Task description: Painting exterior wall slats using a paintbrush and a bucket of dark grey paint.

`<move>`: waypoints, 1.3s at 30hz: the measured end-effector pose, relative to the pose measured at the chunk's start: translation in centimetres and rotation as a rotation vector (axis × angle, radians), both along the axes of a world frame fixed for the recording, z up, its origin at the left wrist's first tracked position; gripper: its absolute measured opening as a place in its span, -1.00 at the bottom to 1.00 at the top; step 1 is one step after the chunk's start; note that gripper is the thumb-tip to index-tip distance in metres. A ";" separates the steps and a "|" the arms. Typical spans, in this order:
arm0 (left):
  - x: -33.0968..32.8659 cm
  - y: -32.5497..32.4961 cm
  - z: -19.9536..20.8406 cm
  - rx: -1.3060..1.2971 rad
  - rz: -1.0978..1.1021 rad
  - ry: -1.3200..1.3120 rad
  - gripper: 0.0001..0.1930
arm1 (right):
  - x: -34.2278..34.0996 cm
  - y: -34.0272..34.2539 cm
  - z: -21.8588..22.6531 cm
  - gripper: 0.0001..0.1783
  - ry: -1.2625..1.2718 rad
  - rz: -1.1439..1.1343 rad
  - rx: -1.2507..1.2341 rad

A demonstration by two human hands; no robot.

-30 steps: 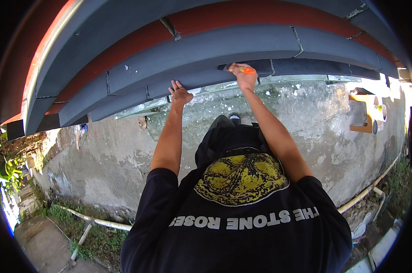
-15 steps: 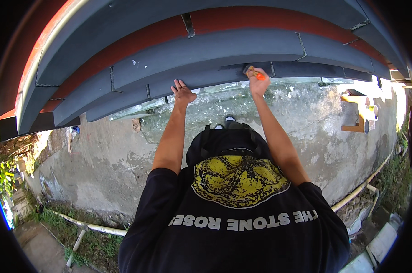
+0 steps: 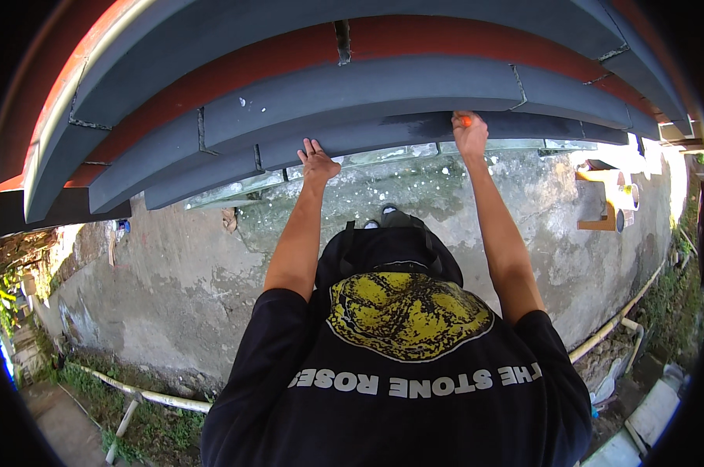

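Note:
My right hand [image 3: 470, 140] is closed round an orange-handled paintbrush [image 3: 466, 121], up against the lowest grey board [image 3: 352, 141]; the bristles are hidden. A darker, wet-looking patch [image 3: 418, 124] runs along that board on both sides of the brush. Further left, my left hand [image 3: 318, 163] rests with its fingers spread on the same board, holding nothing. Above it, a wider grey board [image 3: 367, 82] has dark gaps at its joints and a few white specks.
Higher up lie a red band [image 3: 274, 58] and another grey board [image 3: 235, 39]. Stained concrete ground [image 3: 181, 288] spreads below. Cardboard [image 3: 593, 206] and round containers stand at the right. Pale pipes [image 3: 157, 397] run along grassy edges behind me.
My right hand has moved right along the lowest board with the paintbrush, and the dark patch shows left of it. My left hand stays on the board. The view has shifted slightly.

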State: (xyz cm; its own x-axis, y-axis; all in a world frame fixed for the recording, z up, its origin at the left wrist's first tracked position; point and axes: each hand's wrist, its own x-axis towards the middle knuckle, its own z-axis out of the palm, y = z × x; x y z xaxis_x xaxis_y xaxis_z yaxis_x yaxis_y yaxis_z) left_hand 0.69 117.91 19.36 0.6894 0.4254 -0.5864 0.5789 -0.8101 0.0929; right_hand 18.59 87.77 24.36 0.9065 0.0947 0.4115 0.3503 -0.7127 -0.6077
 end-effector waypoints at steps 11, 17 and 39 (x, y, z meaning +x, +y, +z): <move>-1.0 1.3 0.3 -0.088 0.083 -0.018 -0.07 | -8.8 12.7 1.4 -0.80 0.533 0.307 0.208; -0.9 1.1 0.5 -0.123 0.132 -0.057 -0.09 | 0.2 -3.1 -4.3 -0.91 0.180 0.041 0.197; -4.3 7.2 -0.7 0.066 -0.096 0.032 -0.14 | -0.8 3.1 0.3 -0.78 0.201 -0.077 -0.076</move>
